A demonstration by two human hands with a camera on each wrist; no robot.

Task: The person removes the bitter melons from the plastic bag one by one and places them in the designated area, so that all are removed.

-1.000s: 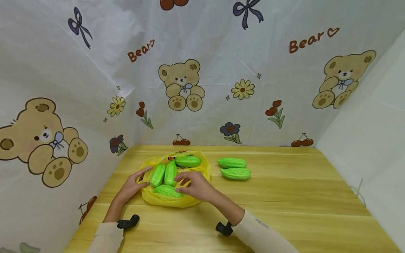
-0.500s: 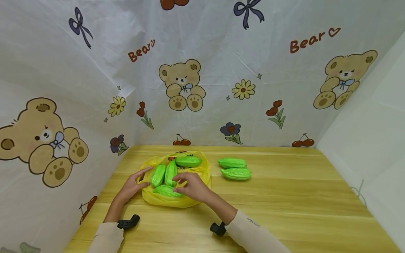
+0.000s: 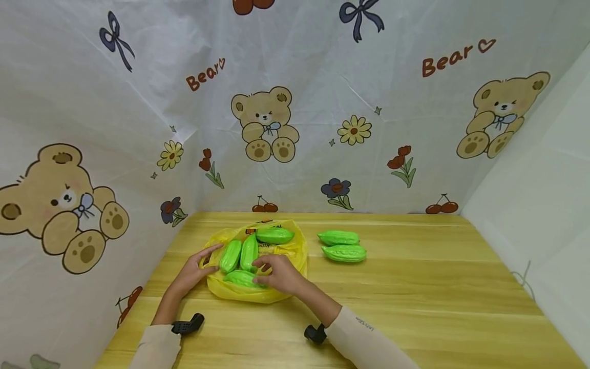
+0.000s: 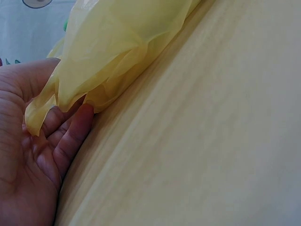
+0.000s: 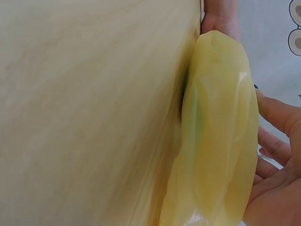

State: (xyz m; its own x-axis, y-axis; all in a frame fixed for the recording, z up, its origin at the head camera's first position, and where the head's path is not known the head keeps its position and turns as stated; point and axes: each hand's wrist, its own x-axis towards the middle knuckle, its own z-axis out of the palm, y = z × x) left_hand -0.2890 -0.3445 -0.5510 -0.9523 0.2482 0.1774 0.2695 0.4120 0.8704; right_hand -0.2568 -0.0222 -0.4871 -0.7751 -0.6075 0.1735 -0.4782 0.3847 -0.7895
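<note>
Our left hand (image 3: pixel 190 272) is spread at the left rim of the bag (image 3: pixel 237 294); our right hand (image 3: pixel 282 274), thumb and forefinger apart, is over the four gourds (image 3: pixel 231 256) inside, contact unclear. If we snag the thin rim, the bag could collapse inward or spill them.

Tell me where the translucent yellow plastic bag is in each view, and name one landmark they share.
Head: the translucent yellow plastic bag lies left of centre, below mid-height.
Left wrist: the bag is at upper left, reaching the top edge.
Right wrist: the bag is right of centre, reaching the bottom edge.
Shared landmark: the light-brown wood-grain tabletop.
</note>
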